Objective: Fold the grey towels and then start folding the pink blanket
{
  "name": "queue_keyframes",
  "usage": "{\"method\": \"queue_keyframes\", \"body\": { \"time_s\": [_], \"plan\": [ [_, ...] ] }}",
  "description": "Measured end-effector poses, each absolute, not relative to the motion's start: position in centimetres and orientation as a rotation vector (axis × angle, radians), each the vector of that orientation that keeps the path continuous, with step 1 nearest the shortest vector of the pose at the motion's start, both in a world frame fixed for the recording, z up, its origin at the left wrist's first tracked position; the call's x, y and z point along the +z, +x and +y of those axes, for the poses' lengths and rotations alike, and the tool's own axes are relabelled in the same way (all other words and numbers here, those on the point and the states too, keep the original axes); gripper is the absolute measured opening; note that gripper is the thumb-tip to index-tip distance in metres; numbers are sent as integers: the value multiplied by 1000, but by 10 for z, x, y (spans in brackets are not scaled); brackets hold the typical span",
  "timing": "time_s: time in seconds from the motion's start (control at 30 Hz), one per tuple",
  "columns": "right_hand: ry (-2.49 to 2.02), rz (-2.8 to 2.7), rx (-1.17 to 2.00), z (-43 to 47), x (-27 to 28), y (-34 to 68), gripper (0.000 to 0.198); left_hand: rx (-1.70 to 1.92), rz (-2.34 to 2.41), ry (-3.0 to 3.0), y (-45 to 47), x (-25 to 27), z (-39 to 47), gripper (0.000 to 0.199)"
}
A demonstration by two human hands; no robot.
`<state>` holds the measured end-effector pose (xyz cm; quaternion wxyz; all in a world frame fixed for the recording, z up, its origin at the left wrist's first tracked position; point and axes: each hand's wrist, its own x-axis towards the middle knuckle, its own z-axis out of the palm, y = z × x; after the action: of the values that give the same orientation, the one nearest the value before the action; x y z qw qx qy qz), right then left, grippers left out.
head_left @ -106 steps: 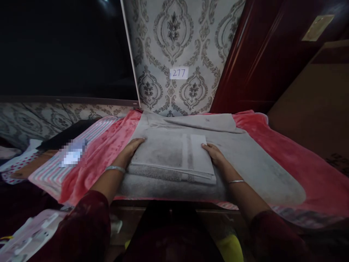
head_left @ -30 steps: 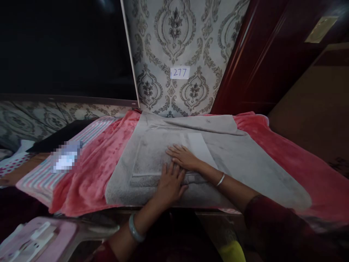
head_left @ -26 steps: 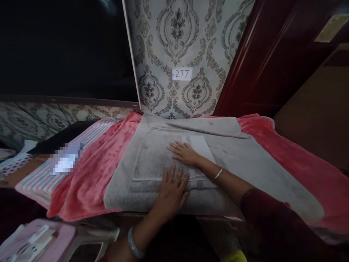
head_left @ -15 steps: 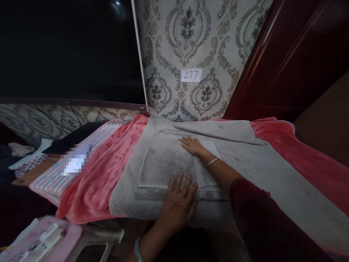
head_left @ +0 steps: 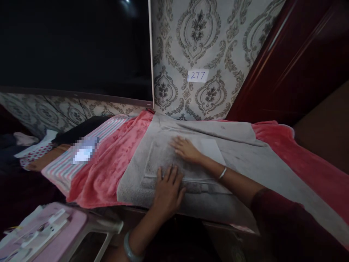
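Note:
A folded grey cloth (head_left: 158, 156) with a soft nap lies on a larger spread of grey fabric (head_left: 131, 182). My left hand (head_left: 167, 191) rests on its near edge, palm down with fingers apart. Farther back, my right hand (head_left: 187, 149) lies flat across the same cloth, its fingers spread and a little blurred. Neither hand grips anything. Beside my right wrist shows a flat white sheet (head_left: 214, 149), partly hidden under my right hand and forearm. A red plush blanket (head_left: 106, 167) lies beneath the grey fabric and shows at both sides.
A striped cloth (head_left: 65, 163) with a blurred-out bright object (head_left: 84, 151) lies at left. A pink stool (head_left: 68, 222) carrying a white power strip (head_left: 51, 229) stands at the lower left. Behind are a large dark screen (head_left: 73, 47), patterned wall and a dark red panel (head_left: 286, 65).
Both hands have slid left over the folded grey cloth. More of the white sheet shows beside my right wrist. The view has shifted slightly.

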<state>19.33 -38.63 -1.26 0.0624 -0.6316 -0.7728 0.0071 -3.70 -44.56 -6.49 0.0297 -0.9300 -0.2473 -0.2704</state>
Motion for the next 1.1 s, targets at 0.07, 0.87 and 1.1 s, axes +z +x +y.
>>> {"method": "queue_keyframes", "body": {
  "time_s": [0.07,0.87,1.1],
  "plan": [
    [-1703,-2538,87,-394,-19,174,55,-867,-804,-2798,-43,-71,-444,50],
    [-2258,-2053,191,-298,-17,176,60,-1067,-754,-2723,-49,-90,-444,52],
    [-1753,-2477,106,-346,-17,136,56,-1095,-847,-2713,-72,-75,-426,39]
  ]
}}
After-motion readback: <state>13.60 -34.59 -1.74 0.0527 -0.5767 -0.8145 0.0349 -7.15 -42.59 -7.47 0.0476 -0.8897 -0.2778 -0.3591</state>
